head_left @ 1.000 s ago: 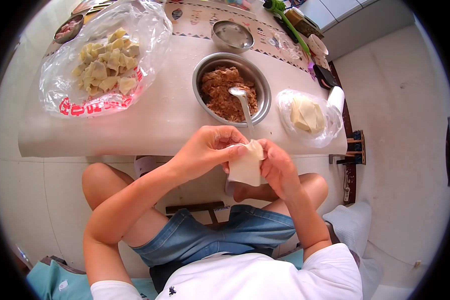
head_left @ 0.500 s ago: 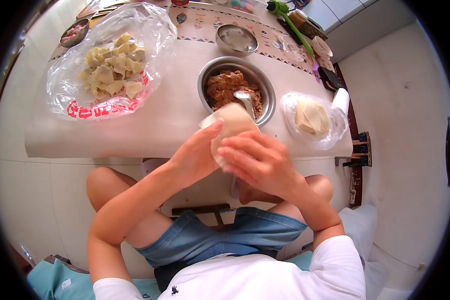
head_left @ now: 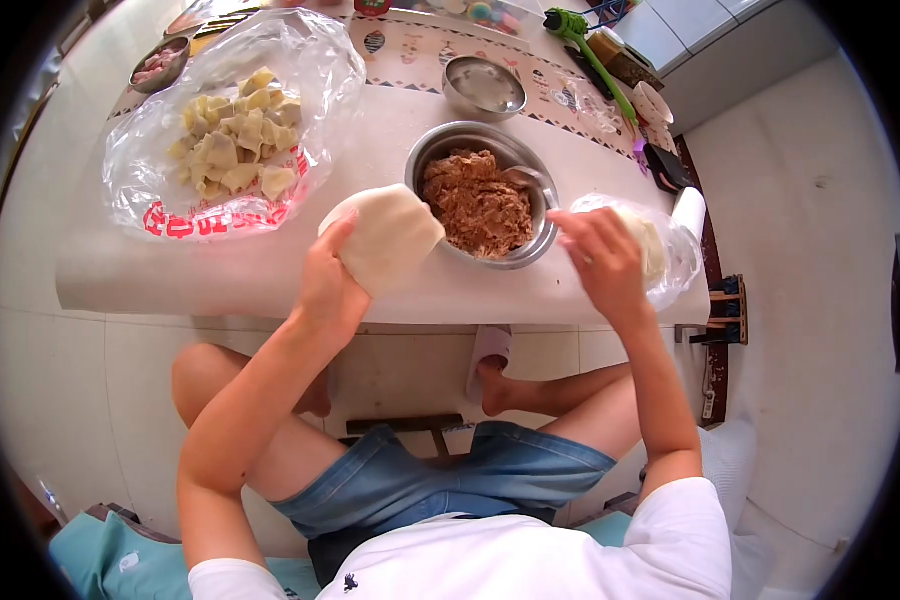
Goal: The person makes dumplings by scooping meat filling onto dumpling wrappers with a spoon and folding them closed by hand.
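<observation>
Left fingers: the left hand (head_left: 332, 290) grips a wrapper, thumb on its left edge, the other fingers hidden beneath.
Wrapper: the pale dough sheet (head_left: 382, 240) is held flat above the table's near edge, just left of the big bowl.
Right fingers: the right hand (head_left: 605, 262) is bent and blurred beside the bowl's right rim; whether it touches the spoon, I cannot tell.
Spoon: the metal spoon (head_left: 526, 179) leans in the bowl, handle towards the right hand.
Big bowl: the metal bowl (head_left: 420, 160) holds brown filling (head_left: 475, 208), right of the table's middle.
Right edge: a clear bag (head_left: 682, 272) holds more wrappers (head_left: 652, 248), partly behind the right hand.
Left side: folded dumplings (head_left: 235, 145) lie on a red-printed bag (head_left: 135, 165).
Far side: a small metal bowl (head_left: 483, 88) stands behind the big one on the table (head_left: 220, 285).
</observation>
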A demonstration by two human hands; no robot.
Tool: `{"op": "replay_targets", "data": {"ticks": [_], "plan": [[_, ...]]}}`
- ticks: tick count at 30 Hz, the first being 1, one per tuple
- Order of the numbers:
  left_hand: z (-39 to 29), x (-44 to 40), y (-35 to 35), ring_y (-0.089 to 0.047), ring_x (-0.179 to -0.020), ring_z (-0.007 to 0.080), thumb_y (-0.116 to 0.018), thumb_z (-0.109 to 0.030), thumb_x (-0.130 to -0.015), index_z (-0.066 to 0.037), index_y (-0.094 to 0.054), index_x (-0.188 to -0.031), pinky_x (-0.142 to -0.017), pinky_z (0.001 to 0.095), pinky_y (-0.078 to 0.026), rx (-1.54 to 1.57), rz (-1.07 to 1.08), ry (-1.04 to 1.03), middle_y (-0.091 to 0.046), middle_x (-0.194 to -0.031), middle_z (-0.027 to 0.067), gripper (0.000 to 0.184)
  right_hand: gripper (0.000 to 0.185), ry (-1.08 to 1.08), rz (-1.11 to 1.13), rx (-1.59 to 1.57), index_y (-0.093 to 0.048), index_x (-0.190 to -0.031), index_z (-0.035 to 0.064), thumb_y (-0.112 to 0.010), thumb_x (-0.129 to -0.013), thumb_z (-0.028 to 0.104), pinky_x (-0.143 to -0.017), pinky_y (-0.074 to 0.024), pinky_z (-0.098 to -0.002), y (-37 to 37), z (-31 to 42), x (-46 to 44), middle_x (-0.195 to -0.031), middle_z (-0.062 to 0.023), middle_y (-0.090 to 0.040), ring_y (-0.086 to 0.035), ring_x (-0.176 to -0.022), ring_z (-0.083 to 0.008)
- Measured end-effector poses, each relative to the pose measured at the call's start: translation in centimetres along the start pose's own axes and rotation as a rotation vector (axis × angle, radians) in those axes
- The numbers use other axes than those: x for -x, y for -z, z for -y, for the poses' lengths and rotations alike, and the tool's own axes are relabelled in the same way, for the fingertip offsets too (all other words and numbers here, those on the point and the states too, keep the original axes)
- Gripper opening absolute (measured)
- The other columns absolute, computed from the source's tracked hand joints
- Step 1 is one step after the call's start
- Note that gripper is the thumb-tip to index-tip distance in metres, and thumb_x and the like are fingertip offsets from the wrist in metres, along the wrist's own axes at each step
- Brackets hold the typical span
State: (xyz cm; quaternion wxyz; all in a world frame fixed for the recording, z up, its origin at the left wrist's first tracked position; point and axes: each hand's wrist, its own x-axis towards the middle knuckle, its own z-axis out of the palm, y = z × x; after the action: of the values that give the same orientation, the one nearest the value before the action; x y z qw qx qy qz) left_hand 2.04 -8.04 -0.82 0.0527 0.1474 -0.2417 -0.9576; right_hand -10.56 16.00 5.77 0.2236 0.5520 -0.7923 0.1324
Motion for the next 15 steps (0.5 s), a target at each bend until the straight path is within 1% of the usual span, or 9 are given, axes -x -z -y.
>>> {"op": "replay_targets", "data": {"ticks": [2, 3, 5, 8, 9, 13, 15], "plan": [[-0.1, 0.5, -0.3, -0.052, -0.111, 0.0266, -0.039, -0.022, -0.093, 0.003, -0.041, -0.124, -0.098, 0.0387, -0.040, -0.079, -0.104, -0.004, -0.053, -0.119, 0.0154, 0.039, 0.023, -0.071, 0.037, 0.069, -0.064, -0.097, 0.0081, -0.066, -0.074, 0.007, -0.061, -0.0488, -0.0319, 1.7, -0.1, 0.1, -0.077, -0.0045, -0.060, -0.056, -0.069, -0.0196], [0.3, 0.5, -0.1, -0.052, -0.111, 0.0260, -0.039, -0.022, -0.093, 0.002, -0.042, -0.123, -0.098, 0.0384, -0.040, -0.106, -0.123, -0.004, -0.053, -0.119, 0.0149, 0.039, 0.019, -0.056, 0.067, 0.059, -0.064, -0.094, 0.0060, -0.066, -0.075, 0.007, -0.061, -0.0489, -0.0326, 1.9, 0.1, 0.2, -0.074, -0.0050, -0.059, -0.056, -0.070, -0.0202], [1.4, 0.6, 0.4, -0.053, -0.111, 0.0248, -0.039, -0.022, -0.093, 0.001, -0.042, -0.123, -0.097, 0.0377, -0.041, -0.163, -0.162, -0.005, -0.053, -0.119, 0.0139, 0.038, 0.018, -0.019, 0.134, 0.025, -0.064, -0.092, 0.0057, -0.066, -0.075, 0.008, -0.062, -0.0486, -0.0327, 1.6, 0.7, 0.6, -0.073, -0.0053, -0.059, -0.056, -0.070, -0.0205], [3.2, 1.5, -0.3, -0.053, -0.111, 0.0235, -0.038, -0.022, -0.093, 0.001, -0.042, -0.123, -0.097, 0.0366, -0.041, -0.154, -0.161, 0.102, -0.052, -0.121, 0.0134, 0.038, 0.015, -0.008, 0.192, -0.020, -0.063, -0.090, 0.0059, -0.066, -0.075, 0.008, -0.062, -0.0484, -0.0329, 1.6, 1.3, 0.8, -0.074, -0.0055, -0.059, -0.056, -0.070, -0.0213], [3.1, 1.8, -0.8, -0.052, -0.112, 0.0249, -0.035, -0.021, -0.094, 0.002, -0.041, -0.124, -0.098, 0.0374, -0.041, -0.126, -0.091, 0.166, -0.052, -0.121, 0.0140, 0.038, 0.015, -0.008, 0.204, -0.048, -0.063, -0.090, 0.0062, -0.066, -0.075, 0.008, -0.062, -0.0485, -0.0330, 1.8, 1.3, 0.9, -0.074, -0.0055, -0.059, -0.055, -0.070, -0.0214], [3.2, 1.2, -1.6, -0.048, -0.117, 0.0277, -0.034, -0.021, -0.095, 0.003, -0.039, -0.125, -0.101, 0.0403, -0.038, 0.040, -0.082, 0.153, -0.048, -0.125, 0.0160, 0.039, 0.014, -0.016, 0.191, -0.199, -0.064, -0.089, 0.0074, -0.066, -0.075, 0.007, -0.063, -0.0487, -0.0332, 2.1, 1.6, 1.1, -0.075, -0.0061, -0.059, -0.055, -0.071, -0.0229], [3.4, 0.5, -1.0, -0.047, -0.117, 0.0289, -0.034, -0.021, -0.095, 0.005, -0.038, -0.126, -0.102, 0.0406, -0.037, 0.079, -0.072, 0.127, -0.048, -0.126, 0.0167, 0.040, 0.012, -0.056, 0.165, -0.288, -0.065, -0.090, 0.0078, -0.065, -0.078, 0.008, -0.063, -0.0482, -0.0313, 1.2, 2.2, 1.0, -0.077, -0.0061, -0.061, -0.055, -0.070, -0.0202]]}}
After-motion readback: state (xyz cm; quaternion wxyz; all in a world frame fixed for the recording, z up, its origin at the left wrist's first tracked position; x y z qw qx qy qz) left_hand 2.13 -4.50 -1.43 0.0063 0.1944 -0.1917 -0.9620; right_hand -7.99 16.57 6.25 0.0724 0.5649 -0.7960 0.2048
